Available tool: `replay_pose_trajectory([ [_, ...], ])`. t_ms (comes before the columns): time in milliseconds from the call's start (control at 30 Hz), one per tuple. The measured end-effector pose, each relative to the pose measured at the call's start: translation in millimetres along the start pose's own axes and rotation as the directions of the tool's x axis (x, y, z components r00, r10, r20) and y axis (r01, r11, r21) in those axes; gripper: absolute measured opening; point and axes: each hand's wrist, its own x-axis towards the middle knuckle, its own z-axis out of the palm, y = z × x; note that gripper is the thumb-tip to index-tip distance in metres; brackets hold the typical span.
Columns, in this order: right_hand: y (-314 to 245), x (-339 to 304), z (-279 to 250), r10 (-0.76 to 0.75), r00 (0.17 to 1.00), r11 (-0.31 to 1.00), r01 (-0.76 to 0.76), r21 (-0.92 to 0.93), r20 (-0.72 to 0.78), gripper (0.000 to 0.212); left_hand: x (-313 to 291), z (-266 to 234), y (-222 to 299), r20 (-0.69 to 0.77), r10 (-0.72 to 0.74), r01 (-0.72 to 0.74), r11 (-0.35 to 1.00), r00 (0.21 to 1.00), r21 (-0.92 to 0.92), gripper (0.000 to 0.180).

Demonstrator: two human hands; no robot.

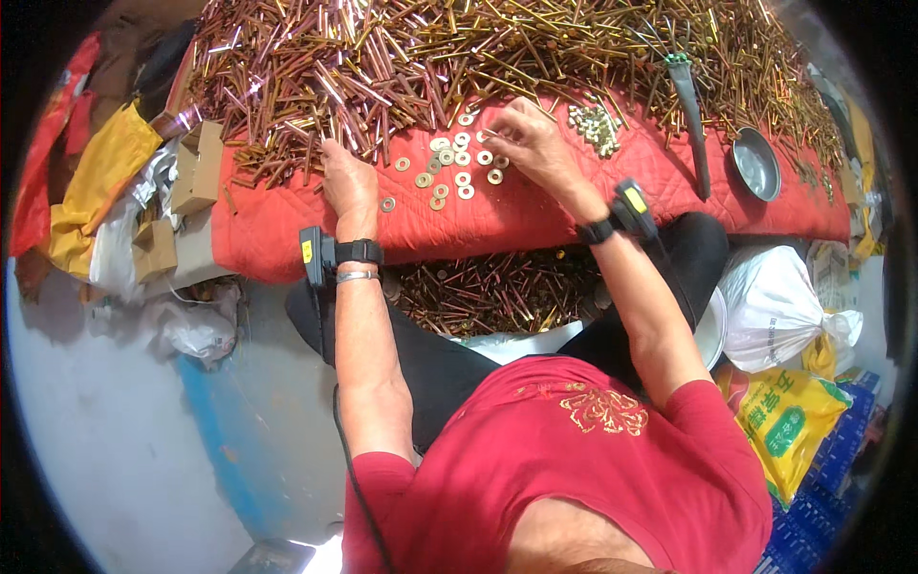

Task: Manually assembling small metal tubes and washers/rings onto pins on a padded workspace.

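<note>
A red quilted cloth (497, 215) covers the work surface under both hands. Beyond the fingers, filling the far side of the cloth, lies a huge heap of long brass-coloured bolts (459, 48), some reddish, some yellow, all tangled across each other. Below the wrists, off the near edge of the cloth, a second batch of the same bolts (497, 292) fills a container at the person's knees.

The left hand (348, 180) rests palm down on the cloth with its fingertips at the near fringe of the heap; the fingers lie close together and curled, and whether they pinch anything I cannot tell. A single washer (387, 204) lies just to the right of this hand.

The right hand (531, 143) reaches in from the right, fingers bent and bunched narrowly at the edge of the heap; what the fingertips hold, if anything, is hidden. Between the two hands, and touching the right hand's fingers, a scatter of flat brass washers (457, 163) lies on the cloth. Just right of the right hand sits a small pile of nuts (595, 126). Further right lie a dark-handled tool (692, 115) and a round metal bowl (756, 163).

Well left of the left hand stand small cardboard boxes (196, 167), with yellow and white bags below them. Each wrist wears a black strap with a small device.
</note>
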Motion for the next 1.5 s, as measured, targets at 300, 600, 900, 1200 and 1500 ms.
replay_pose_trajectory([
  [300,-17.5,-19.9,-19.3,0.089,0.996,0.991,-0.087,-0.104,0.023,0.021,-18.2,-10.4,-22.2,0.704,-0.138,0.550,-0.529,0.696,-0.647,0.016],
  [600,-10.5,-25.8,-20.0,0.108,0.966,0.880,0.017,-0.475,0.235,0.017,-44.3,-1.7,29.8,0.823,0.105,0.536,-0.803,0.558,-0.261,0.022],
  [900,-31.1,39.5,0.4,0.382,0.776,0.622,0.185,-0.761,0.501,0.011,-76.3,7.1,39.7,0.707,0.199,0.675,-0.547,0.679,-0.494,0.024],
  [1200,-20.8,-12.2,-37.8,0.168,0.883,0.919,0.021,-0.394,0.439,0.021,-91.6,-16.1,50.8,0.761,0.330,0.816,-0.385,0.558,-0.431,0.028],
  [1500,-45.1,-47.6,-51.5,0.288,0.911,0.847,-0.386,0.365,0.295,0.018,-99.1,-20.5,64.9,0.788,0.365,0.866,-0.138,0.496,-0.481,0.018],
])
